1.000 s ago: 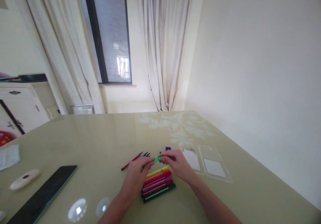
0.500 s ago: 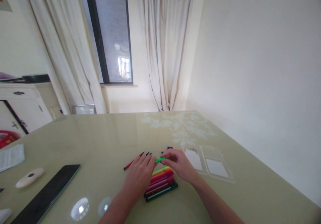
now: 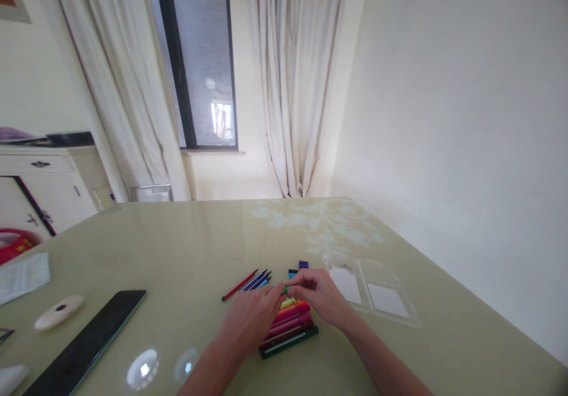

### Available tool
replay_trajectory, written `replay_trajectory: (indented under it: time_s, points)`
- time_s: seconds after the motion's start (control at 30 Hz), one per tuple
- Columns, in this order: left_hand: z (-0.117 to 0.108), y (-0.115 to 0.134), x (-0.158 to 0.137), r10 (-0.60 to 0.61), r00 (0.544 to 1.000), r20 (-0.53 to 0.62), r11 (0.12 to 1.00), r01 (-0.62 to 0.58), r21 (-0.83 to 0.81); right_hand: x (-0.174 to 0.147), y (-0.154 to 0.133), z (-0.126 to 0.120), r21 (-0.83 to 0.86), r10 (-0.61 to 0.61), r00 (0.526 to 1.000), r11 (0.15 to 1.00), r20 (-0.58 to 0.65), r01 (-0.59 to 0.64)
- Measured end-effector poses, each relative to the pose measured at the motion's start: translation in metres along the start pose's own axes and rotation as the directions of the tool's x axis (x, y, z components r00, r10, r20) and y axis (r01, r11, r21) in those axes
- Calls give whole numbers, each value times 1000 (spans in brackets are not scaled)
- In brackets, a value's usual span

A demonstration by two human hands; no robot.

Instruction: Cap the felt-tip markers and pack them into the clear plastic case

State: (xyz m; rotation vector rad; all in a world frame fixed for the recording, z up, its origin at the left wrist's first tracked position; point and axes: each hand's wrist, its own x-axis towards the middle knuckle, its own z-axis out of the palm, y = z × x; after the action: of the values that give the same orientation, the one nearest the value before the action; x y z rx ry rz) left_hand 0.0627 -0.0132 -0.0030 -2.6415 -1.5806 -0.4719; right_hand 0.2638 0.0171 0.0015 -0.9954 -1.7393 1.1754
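Observation:
My left hand (image 3: 251, 319) and my right hand (image 3: 320, 294) meet over a row of felt-tip pens (image 3: 290, 328) lying side by side on the greenish glass table (image 3: 186, 254). Both pinch a green pen (image 3: 286, 290), of which only a short bit shows between the fingertips, right at the far end of the row. Beyond my left hand lie a red uncapped pen (image 3: 238, 285) and two or three blue ones (image 3: 258, 280). Small blue and purple caps (image 3: 300, 266) sit just past my right hand.
A clear open plastic case (image 3: 370, 292) lies to the right of the pens. At the left are a black tablet (image 3: 82, 348), a white oval object (image 3: 58, 312) and a folded paper (image 3: 24, 274). A wall runs along the table's right side.
Both hands have lowered the green pen toward the row, and less of it shows between the fingers. The camera has shifted slightly.

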Motion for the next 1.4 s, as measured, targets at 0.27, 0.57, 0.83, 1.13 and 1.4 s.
replay_trajectory:
  time_s: [0.27, 0.57, 0.83, 1.13, 1.4]
  points:
    - [6, 3, 3, -78, 985, 153, 997, 81, -12, 1, 7, 2, 6, 43, 999, 999, 5, -43]
    - [11, 5, 1, -81, 993, 88, 991, 90, -97, 2, 2, 4, 59, 49, 999, 997, 15, -50]
    - [40, 10, 1, -43, 999, -13, 999, 43, -29, 10, 21, -25, -513, -149, 963, 858, -223, 14]
    - [26, 16, 0, 13, 1000, -26, 996, -15, -92, 10, 36, -7, -788, -182, 980, 614, -78, 51]
    - [7, -24, 4, -303, 952, 40, 946, 306, -109, 10, 37, -12, -766, -131, 985, 642, -116, -5]
